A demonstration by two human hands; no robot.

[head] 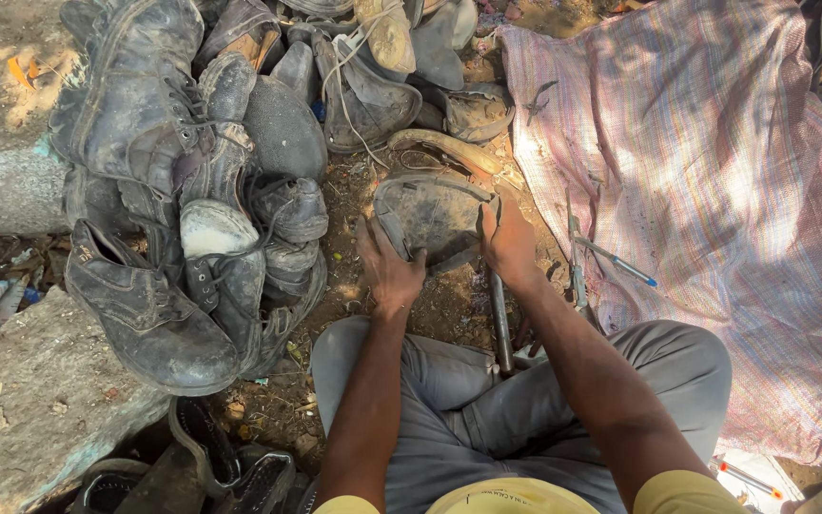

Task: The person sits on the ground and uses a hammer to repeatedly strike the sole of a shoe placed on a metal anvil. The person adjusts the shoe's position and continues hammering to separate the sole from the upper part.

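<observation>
While the person sits on the dirt | worn shoe sole (433, 217) held on a metal stand (499, 319) | left hand (387, 268) fingers clasp its near-left edge | right hand (509, 243) fingers grip its right edge | boot pile (178, 190) left of sole | striped cloth (715, 190) right of it.

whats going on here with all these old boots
A person sits on the ground, both hands on a worn shoe sole set on a metal stand between the knees. The left hand presses its near edge; the right hand grips its right side. A pile of dusty black boots lies to the left, a striped cloth to the right.
</observation>
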